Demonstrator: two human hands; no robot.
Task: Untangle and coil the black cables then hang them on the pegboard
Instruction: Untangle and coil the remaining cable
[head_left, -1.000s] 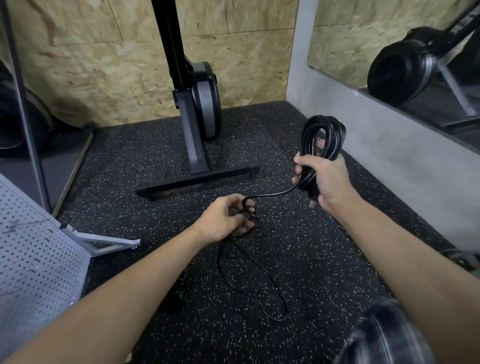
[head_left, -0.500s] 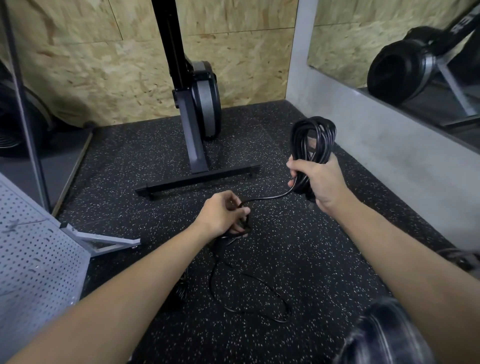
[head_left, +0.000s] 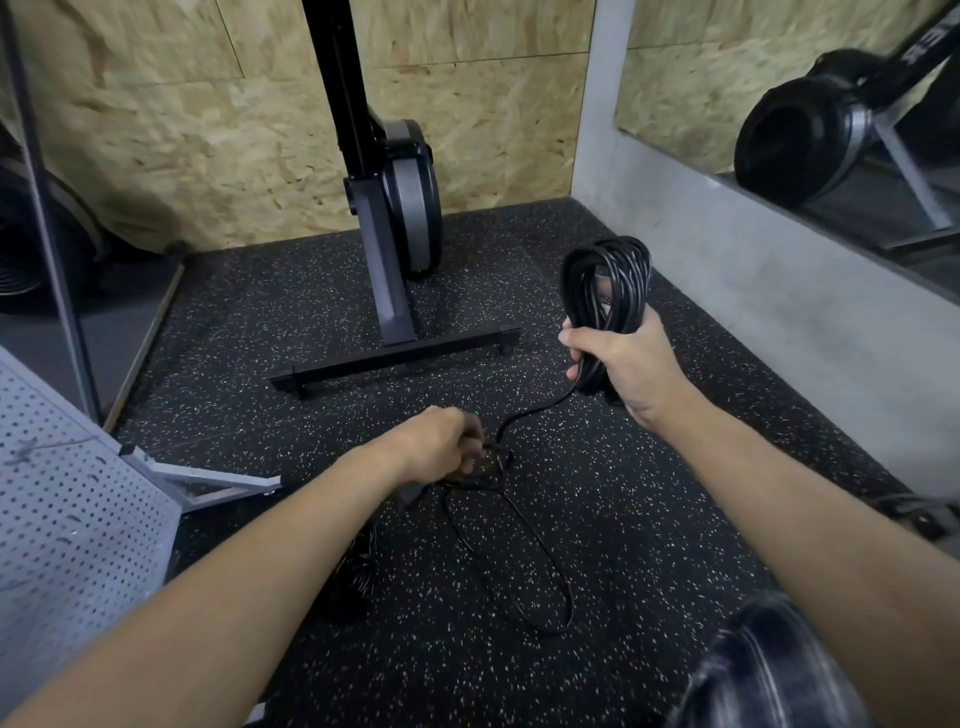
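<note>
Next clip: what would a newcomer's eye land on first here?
The black cable coil stands out, gripped upright in the right hand at centre right. A strand runs down to the left hand, holding the loose cable looped on the speckled floor. The grey pegboard sits far left.

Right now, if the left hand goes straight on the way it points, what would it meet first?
Most likely the slack cable strand just ahead of the left hand, then the coil in the right hand; depth is unclear.
</note>
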